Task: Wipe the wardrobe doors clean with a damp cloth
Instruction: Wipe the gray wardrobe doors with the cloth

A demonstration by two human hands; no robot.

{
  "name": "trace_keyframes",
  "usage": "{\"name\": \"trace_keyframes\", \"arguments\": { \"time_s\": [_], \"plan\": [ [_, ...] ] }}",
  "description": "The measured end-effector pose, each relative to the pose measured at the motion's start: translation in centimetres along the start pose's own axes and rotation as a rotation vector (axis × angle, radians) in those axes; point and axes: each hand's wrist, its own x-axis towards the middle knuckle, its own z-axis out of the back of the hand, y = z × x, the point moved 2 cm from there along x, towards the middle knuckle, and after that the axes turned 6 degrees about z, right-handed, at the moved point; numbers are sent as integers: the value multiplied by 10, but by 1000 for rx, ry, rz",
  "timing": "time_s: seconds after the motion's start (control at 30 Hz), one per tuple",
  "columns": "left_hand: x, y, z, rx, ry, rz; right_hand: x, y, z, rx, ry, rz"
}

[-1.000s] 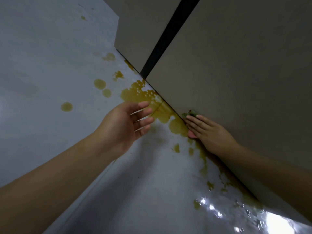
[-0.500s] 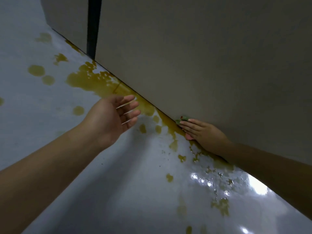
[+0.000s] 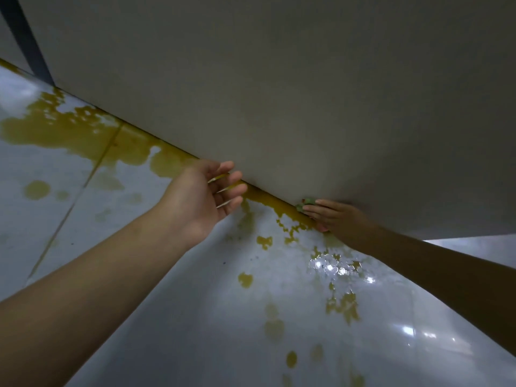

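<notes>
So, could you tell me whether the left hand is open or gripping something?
Open. The left hand hovers over the floor with fingers straight and spread, holding nothing, beside the wardrobe door.

Glossy pale floor [image 3: 167,317] — yellow-brown spill [image 3: 83,132] pooled across it.

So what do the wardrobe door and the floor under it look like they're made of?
Wardrobe door: looks like a matte beige laminate or painted board; flat, even, no grain or glare visible. Floor: probably glazed tile, pale grey and glossy; it mirrors bright lights and shows a straight joint line, with a yellow-brown spill pooled on it.
</notes>
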Motion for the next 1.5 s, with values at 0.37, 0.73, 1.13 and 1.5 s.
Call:
{"name": "trace_keyframes", "arguments": {
  "time_s": [0.37,0.73,1.13,1.5],
  "plan": [
    [3,3,-16,64,33,27,-65,23,-15,86,81,83],
    [-30,13,-15,235,56,55,-77,22,92,1325,-82,-342],
    [-93,15,29,813,108,-76,-67,6,226,2133,-269,-379],
    [-107,-27,54,605,81,-221,-28,-34,294,2787,-563,-479]
  ]
}}
